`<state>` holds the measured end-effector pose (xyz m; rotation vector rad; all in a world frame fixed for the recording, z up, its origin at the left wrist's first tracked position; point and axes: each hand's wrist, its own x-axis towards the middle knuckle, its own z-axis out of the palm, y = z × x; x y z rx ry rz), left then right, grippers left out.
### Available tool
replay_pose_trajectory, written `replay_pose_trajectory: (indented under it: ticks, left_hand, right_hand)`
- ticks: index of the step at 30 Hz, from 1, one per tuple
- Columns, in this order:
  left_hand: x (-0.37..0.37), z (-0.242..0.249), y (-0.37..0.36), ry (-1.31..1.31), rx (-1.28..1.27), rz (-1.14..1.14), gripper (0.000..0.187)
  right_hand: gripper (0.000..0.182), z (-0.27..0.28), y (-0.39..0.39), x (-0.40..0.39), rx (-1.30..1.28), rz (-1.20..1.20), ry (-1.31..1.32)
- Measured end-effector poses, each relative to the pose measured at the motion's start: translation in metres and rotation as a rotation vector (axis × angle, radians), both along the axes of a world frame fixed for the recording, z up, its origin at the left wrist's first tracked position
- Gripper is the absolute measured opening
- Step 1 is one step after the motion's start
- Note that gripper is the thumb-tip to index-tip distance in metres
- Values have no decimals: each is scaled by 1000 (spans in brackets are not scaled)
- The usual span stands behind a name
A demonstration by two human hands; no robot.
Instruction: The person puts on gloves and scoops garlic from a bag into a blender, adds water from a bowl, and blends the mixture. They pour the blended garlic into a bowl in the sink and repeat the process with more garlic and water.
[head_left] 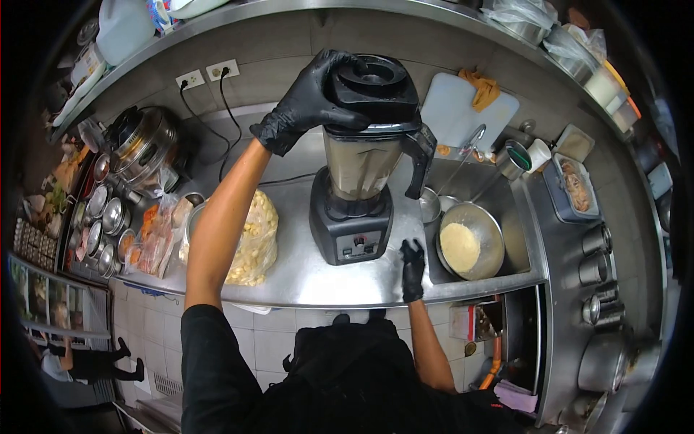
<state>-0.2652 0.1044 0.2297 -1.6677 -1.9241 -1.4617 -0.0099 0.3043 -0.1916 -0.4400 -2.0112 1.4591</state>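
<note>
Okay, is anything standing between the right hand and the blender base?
Nothing visible: only the steel counter's surface shows between the right hand and the blender base. The metal bowl sits on the hand's other side, in the sink.

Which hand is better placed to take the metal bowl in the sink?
Probably the right hand: it is beside the sink, near the bowl, and seems empty; the left hand grips the blender lid.

Right of left-hand grip, jar handle juts out; left, cords hang. Below-left, gap between bag and blender base.
</note>
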Motion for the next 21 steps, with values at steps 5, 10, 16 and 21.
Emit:
replay_pose_trajectory:
  ticks: [5,10,16,21]
  left_hand:
    - [0,-5,3,-21,67,0,80]
    - [-2,10,2,-413,91,-152,68]
    - [-10,6,-4,-458,244,-171,59]
    - [-25,1,1,-728,595,-243,41]
  right_hand:
    - [56,246,-9,-41,220,20,329]
    - [66,327,-13,-89,331,5,362]
    - [32,344,13,-92,805,270,264]
    - [27,335,-5,-96,-88,377,62]
